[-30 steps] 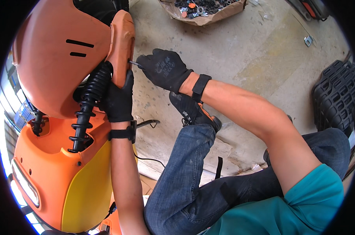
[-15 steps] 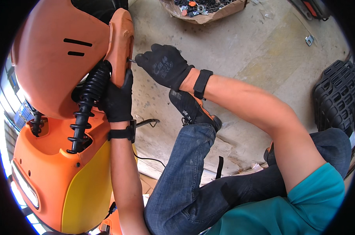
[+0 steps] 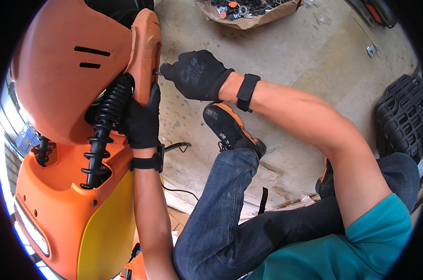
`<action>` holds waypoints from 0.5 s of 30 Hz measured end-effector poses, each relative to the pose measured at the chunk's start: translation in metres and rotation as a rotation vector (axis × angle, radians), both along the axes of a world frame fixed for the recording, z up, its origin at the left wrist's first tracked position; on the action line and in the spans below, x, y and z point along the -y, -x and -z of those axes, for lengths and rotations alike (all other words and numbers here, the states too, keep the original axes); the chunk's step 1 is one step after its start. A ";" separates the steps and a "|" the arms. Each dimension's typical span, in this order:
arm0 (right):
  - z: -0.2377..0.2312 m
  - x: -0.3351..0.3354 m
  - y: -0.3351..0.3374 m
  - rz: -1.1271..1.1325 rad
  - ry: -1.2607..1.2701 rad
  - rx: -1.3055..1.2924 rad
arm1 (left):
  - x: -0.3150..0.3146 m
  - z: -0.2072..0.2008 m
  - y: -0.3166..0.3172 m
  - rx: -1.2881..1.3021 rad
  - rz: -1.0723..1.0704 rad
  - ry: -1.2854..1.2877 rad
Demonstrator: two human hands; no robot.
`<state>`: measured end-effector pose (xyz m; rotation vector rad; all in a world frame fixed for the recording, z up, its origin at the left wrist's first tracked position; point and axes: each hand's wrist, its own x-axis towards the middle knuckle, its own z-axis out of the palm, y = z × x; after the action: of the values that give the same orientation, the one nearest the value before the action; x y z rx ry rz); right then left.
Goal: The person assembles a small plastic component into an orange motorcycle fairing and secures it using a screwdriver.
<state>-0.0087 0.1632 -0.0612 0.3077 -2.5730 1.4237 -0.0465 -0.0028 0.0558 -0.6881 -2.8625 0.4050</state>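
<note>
At the left is a large orange vehicle body (image 3: pixel 71 88) with a narrow orange arm cover (image 3: pixel 144 51) along its right side. My left hand (image 3: pixel 142 123), black-gloved, grips the cover's lower end beside a black coil-spring shock absorber (image 3: pixel 111 105). Its thumb points up along the cover's edge, and its other fingers are hidden. My right hand (image 3: pixel 197 75), in the same kind of glove, is a fist around a tool with a thin metal shaft (image 3: pixel 158 73). That shaft meets an opening in the cover's right edge. The fist covers the rest of the tool.
A cardboard box (image 3: pixel 258 21) of loose fasteners stands on the concrete floor at the top. Black ribbed plastic parts (image 3: pixel 400 116) are at far right, near a small metal bracket (image 3: pixel 371 51). A black cable (image 3: pixel 178 190) runs beside the yellow panel (image 3: pixel 106 228). My leg and shoe (image 3: pixel 232 128) are below my right hand.
My right fist has turned at the wrist and shifted slightly right, its lower side rising. The tool's shaft stays at the cover's edge. My left hand keeps its grip.
</note>
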 end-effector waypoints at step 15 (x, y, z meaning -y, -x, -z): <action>-0.004 0.008 -0.024 0.071 0.525 0.461 | 0.001 0.000 0.000 -0.036 0.043 0.034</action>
<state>0.0148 0.1551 -0.0572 -0.2125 -2.3446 2.2747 -0.0465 -0.0034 0.0560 -0.7388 -2.8079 0.4557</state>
